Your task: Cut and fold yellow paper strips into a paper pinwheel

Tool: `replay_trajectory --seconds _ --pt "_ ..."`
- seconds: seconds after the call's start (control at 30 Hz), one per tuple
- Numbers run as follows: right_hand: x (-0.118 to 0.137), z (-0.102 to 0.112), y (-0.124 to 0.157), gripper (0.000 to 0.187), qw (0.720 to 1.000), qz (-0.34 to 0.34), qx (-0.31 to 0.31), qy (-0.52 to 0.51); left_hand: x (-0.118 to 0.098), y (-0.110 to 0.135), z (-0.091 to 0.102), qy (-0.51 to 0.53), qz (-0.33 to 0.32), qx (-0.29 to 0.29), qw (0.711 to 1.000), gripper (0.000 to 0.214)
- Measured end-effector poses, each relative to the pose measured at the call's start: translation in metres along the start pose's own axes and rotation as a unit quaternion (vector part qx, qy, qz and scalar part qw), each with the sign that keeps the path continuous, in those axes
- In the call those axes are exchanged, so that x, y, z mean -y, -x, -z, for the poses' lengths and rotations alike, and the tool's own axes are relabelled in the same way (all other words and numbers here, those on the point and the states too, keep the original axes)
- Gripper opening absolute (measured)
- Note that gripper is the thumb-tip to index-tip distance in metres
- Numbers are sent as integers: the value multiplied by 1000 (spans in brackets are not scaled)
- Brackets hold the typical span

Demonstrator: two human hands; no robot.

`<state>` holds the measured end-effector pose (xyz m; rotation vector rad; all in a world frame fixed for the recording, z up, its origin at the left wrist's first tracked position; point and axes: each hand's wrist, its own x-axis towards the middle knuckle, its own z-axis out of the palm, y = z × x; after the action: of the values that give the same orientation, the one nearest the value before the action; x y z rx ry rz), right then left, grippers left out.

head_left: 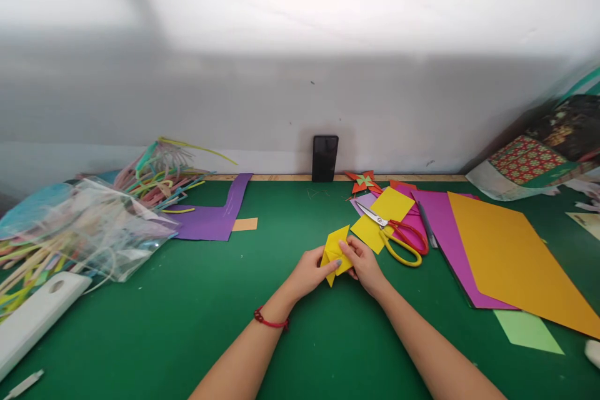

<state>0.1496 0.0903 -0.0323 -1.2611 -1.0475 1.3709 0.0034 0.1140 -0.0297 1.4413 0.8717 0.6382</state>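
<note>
A folded piece of yellow paper [334, 244] with pointed corners is held between both hands, above the green table [210, 337]. My left hand [308, 272] grips its left side, thumb lying across the front. On the right side, my right hand [365, 262] pinches the paper, thumb on top and fingers partly hidden behind. Just beyond my right hand, scissors [391, 231] with one red and one yellow handle lie on yellow paper squares [394, 205]. An orange and green folded paper star [364, 182] rests near the wall.
A black phone [325, 158] leans upright against the wall. Purple paper [210, 223] and a plastic bag [126, 231] among pipe cleaners [164, 178] lie left. To the right are orange [520, 262] and magenta [469, 275] sheets, a pen [425, 222] and a patterned bag [525, 162].
</note>
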Motion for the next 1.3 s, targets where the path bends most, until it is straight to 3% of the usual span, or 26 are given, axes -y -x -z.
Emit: replay_trajectory --seconds 0.17,0.37,0.5,0.77,0.87,1.17,1.3 --pt "3 -1 2 42 1000 3 17 13 -2 -2 0 30 21 -28 999 33" --pt "6 6 2 44 998 -23 57 -8 -6 3 1 110 73 34 991 36" --pt "6 10 2 47 997 -31 73 -7 -7 4 3 97 65 46 992 39" --pt "4 5 1 51 999 -9 29 21 -11 -2 3 101 75 -20 992 49" --pt "4 6 1 49 999 0 30 39 -8 -1 2 73 84 -1 994 50" --pt "4 8 3 44 993 -5 110 31 -8 2 3 45 86 36 995 45" --pt "5 8 5 44 993 3 111 36 -10 5 2 26 79 26 996 44"
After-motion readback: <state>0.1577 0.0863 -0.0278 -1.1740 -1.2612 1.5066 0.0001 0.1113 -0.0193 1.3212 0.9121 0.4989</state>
